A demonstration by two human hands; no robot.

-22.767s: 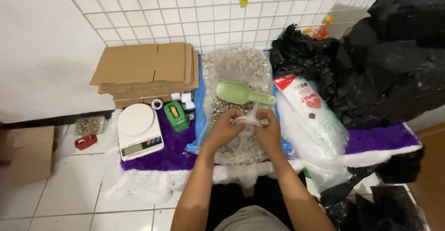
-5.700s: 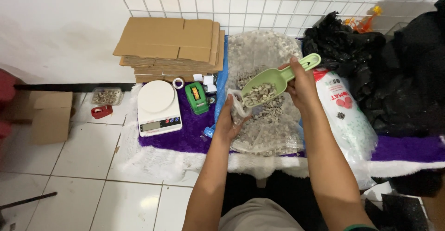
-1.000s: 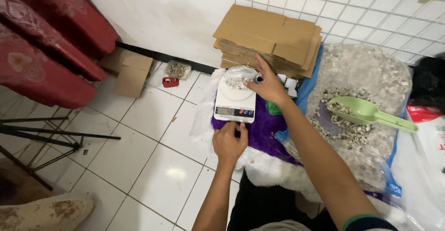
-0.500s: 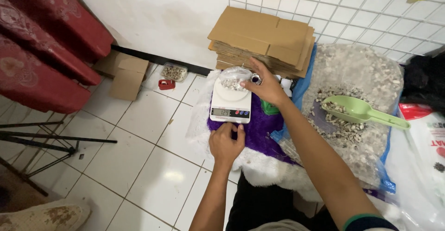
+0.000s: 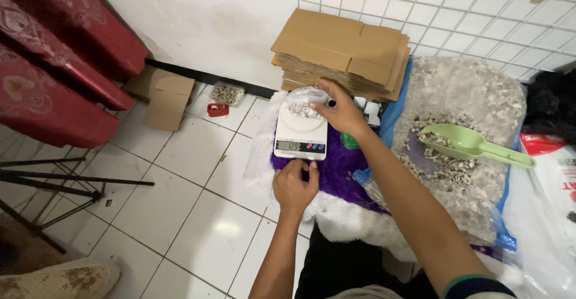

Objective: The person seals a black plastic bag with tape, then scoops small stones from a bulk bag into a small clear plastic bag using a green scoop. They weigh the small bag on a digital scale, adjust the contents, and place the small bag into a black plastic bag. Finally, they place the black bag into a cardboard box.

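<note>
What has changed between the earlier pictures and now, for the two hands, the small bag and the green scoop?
The right hand let go of the green scoop, which now lies on the pile of pellets. The small clear bag, earlier held over the pile, now sits on the white scale, the right hand touching it. The left hand moved to the scale's front edge. The cardboard stack stayed in place.

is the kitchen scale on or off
On. The white scale shows dark digits on its lit front display. A small clear bag of pellets sits on its platform, with the right hand on the bag.
</note>
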